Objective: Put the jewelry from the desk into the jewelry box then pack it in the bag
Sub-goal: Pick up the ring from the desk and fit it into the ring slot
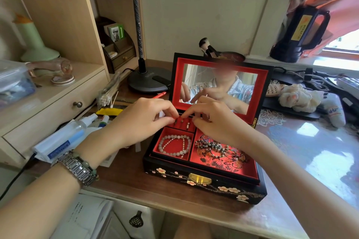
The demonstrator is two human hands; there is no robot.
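your left hand (143, 120) and right hand (211, 122) pinch at the ring slots (183, 123) in the jewelry box (204, 182); i cannot tell what each grip holds. a small ring could slip and roll off the worktop (136, 178).

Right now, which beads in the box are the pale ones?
The pale bead bracelet in the front-left compartment; the dark bead string lies in the right one.

Black jewelry box (206, 182) with pink blossoms, red lining; pale bead bracelet (174, 146); grey lamp base (147, 83)

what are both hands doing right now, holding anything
Left hand: fingers pinched at the ring slots; contents hidden.
Right hand: same, cannot tell.
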